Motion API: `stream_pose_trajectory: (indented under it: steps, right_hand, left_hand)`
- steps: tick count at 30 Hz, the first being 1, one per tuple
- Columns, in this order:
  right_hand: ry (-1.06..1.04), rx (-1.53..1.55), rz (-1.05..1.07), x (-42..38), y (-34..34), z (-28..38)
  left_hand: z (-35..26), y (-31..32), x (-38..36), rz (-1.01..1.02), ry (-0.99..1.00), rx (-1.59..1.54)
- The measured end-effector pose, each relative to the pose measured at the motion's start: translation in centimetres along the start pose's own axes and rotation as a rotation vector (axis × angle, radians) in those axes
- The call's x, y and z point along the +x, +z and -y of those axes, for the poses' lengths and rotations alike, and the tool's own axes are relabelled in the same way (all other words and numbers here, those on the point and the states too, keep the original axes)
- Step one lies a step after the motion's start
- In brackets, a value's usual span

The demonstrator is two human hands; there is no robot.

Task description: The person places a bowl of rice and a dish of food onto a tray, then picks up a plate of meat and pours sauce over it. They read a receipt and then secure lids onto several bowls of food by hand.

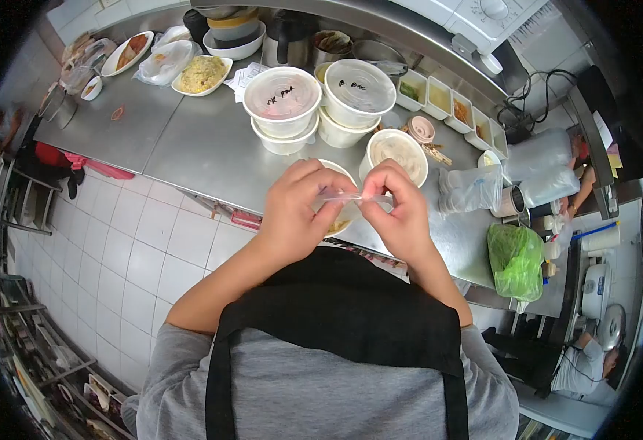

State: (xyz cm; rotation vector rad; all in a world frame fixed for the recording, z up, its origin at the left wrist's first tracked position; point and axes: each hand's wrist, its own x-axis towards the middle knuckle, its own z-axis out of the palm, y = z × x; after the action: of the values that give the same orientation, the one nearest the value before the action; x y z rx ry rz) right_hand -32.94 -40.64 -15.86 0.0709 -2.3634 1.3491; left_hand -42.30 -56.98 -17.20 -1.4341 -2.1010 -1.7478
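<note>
My left hand point(300, 208) and my right hand point(397, 210) pinch a thin, clear plastic lid point(351, 196) between thumbs and fingers, seen nearly edge-on. Directly below it is an open white bowl point(345, 226) with yellowish food, mostly hidden by my hands. Just beyond my right hand stands a white tub point(397, 156) with a translucent cover. Farther back are two stacks of lidded tubs; the left top tub point(282, 95) and the right top tub point(359, 86) have black handwriting on their lids.
A plate of yellow rice-like food point(202, 75) stands at the back left. White ingredient bins point(439, 98) line the back right. Plastic bags point(472, 189) and a green bag point(515, 262) lie on the right of the steel counter point(196, 155). Another person point(584, 363) is at far right.
</note>
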Motion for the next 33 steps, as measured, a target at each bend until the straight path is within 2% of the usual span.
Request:
stream_pose_trajectory:
  steps: [2, 5, 8, 12, 15, 18, 22, 24, 26, 27, 28, 29, 33]
  right_hand:
    - [0.019, 0.015, 0.024, -0.3, 0.1, -0.5]
    - [-0.018, 0.012, 0.149, -0.7, -0.3, 0.5]
    - [-0.133, -0.052, 0.265, -1.7, -1.6, 3.0]
    - [-0.218, -0.007, 0.409, -3.1, -2.5, 4.9]
    - [-0.187, 0.038, 0.48, -3.6, -3.4, 5.4]
    - [-0.071, 0.079, 0.55, -4.0, -4.8, 5.9]
    - [-0.055, 0.138, 0.552, -4.9, -5.7, 4.7]
    - [0.105, 0.288, 0.328, -4.9, -5.0, 3.9]
    - [0.24, 0.431, 0.089, -3.7, -3.9, 2.2]
    - [0.299, 0.485, -0.051, -2.5, -3.4, 0.8]
    - [0.292, 0.463, -0.11, -1.2, -2.5, -1.1]
    - [0.286, 0.434, -0.173, -0.1, -1.6, -3.2]
    - [0.116, -0.138, -0.18, 1.9, 1.9, -8.7]
  left_hand:
    - [0.0, -0.1, 0.0, 0.071, -0.096, -0.171]
    - [-0.4, -0.6, -0.3, 0.142, -0.036, -0.174]
    - [-2.7, -2.2, -0.3, 0.335, 0.078, -0.054]
    - [-5.5, -3.8, 0.1, 0.645, 0.043, -0.072]
    - [-5.6, -4.6, -0.1, 0.697, -0.042, -0.167]
    - [-5.0, -5.5, -0.3, 0.737, -0.234, -0.32]
    - [-3.2, -5.7, -0.9, 0.692, -0.389, -0.543]
    - [-2.1, -5.0, -1.4, 0.606, -0.476, -0.618]
    - [0.0, -4.1, -1.2, 0.345, -0.596, -0.657]
    - [0.9, -3.6, -0.6, 0.217, -0.561, -0.586]
    - [1.2, -2.8, 0.2, 0.07, -0.522, -0.477]
    - [2.5, -2.7, 0.8, 0.066, -0.492, -0.452]
    - [8.6, -0.8, 0.8, -0.031, -0.45, -0.073]
